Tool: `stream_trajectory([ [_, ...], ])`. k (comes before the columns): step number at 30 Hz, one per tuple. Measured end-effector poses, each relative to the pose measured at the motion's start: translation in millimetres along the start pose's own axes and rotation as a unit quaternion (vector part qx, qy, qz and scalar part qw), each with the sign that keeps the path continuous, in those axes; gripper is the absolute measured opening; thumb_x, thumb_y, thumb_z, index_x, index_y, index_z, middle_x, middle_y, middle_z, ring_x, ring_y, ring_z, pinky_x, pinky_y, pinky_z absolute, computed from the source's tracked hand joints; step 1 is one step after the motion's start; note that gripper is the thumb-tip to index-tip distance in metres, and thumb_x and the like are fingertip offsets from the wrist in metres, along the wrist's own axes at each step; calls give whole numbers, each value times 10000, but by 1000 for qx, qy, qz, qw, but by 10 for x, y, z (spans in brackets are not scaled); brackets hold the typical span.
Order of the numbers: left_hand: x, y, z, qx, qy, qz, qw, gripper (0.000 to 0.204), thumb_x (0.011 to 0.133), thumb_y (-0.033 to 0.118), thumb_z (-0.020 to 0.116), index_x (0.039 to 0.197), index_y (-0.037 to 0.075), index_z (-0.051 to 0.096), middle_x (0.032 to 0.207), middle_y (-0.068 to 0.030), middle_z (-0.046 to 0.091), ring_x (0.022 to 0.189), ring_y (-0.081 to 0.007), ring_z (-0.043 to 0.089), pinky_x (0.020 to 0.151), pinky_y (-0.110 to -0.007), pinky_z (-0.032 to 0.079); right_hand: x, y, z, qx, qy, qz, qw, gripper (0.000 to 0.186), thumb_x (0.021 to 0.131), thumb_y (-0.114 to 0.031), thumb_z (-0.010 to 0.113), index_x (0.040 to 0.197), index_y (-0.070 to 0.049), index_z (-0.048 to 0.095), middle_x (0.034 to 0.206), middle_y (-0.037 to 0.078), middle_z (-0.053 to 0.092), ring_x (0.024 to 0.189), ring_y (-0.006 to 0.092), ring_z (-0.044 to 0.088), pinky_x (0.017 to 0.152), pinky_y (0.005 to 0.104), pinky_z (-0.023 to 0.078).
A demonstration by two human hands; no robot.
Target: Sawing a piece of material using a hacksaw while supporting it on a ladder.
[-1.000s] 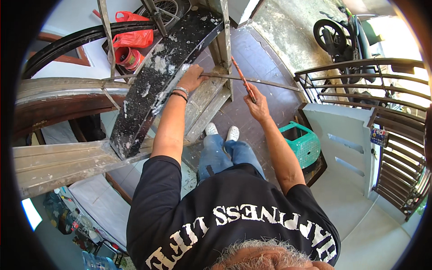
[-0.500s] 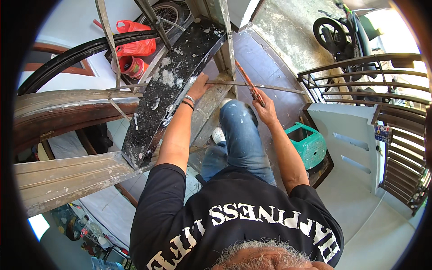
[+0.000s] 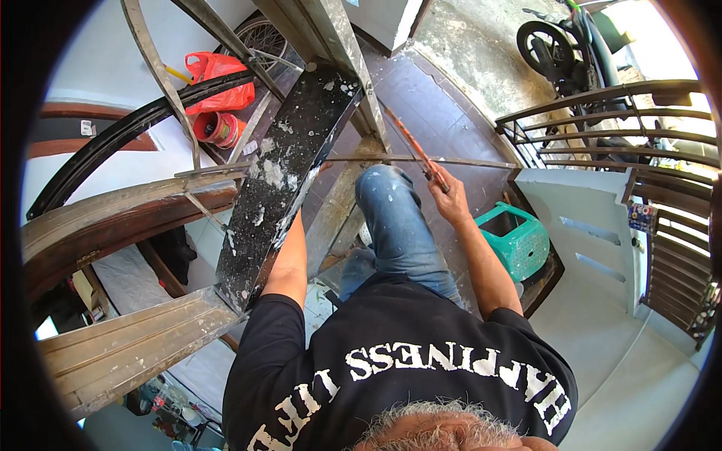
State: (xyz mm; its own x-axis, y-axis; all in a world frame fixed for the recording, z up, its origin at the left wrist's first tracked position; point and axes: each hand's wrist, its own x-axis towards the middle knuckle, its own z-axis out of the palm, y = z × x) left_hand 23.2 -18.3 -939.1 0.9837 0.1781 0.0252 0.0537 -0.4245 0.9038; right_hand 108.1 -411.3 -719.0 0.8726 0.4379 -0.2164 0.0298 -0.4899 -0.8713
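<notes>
My right hand (image 3: pixel 451 197) is closed round the handle of an orange hacksaw (image 3: pixel 408 137), which slants up and to the left. Just beyond that hand a long thin metal strip (image 3: pixel 481 161) runs crosswise, passing by the saw. My left forearm (image 3: pixel 289 259) reaches in behind a black, paint-spattered plank (image 3: pixel 280 169). The plank hides nearly all of my left hand; only a sliver of skin shows by the strip's left end, so its grip is not visible. My bent knee (image 3: pixel 387 195) in jeans lies under the strip, in front of a wooden board.
Weathered metal ladder-like frame rails (image 3: pixel 128 338) stand on the left and above. A red bucket (image 3: pixel 218 129) and red plastic bag (image 3: pixel 226 83) sit beyond. At right are a green plastic stool (image 3: pixel 519 240), a low white wall (image 3: pixel 579 214), a railing (image 3: pixel 602 113) and a motorbike (image 3: pixel 560 52).
My left hand, seen before on the strip's end, has gone behind the black plank. The right hand with the hacksaw has shifted slightly lower. The view has turned a little.
</notes>
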Motion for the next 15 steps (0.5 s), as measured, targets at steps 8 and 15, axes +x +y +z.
stream_trajectory([
  [8, 391, 382, 232, 182, -84, 30, 979, 320, 751, 164, 775, 799, -4, 508, 793, -159, 528, 768, -318, 496, 707, -398, 404, -29, 119, -162, -23, 65, -30, 997, 393, 844, -95, 580, 1232, -41, 572, 883, 173, 659, 792, 236, 651, 757, 327, 489],
  [15, 220, -703, 463, -238, -66, -135, 959, 377, 879, 95, 659, 1174, -24, 455, 989, -110, 619, 942, -196, 635, 867, -296, 475, 96, 137, -168, -26, 45, -54, 997, 395, 846, -112, 587, 1235, -44, 570, 875, 116, 646, 799, 193, 605, 778, 316, 477],
])
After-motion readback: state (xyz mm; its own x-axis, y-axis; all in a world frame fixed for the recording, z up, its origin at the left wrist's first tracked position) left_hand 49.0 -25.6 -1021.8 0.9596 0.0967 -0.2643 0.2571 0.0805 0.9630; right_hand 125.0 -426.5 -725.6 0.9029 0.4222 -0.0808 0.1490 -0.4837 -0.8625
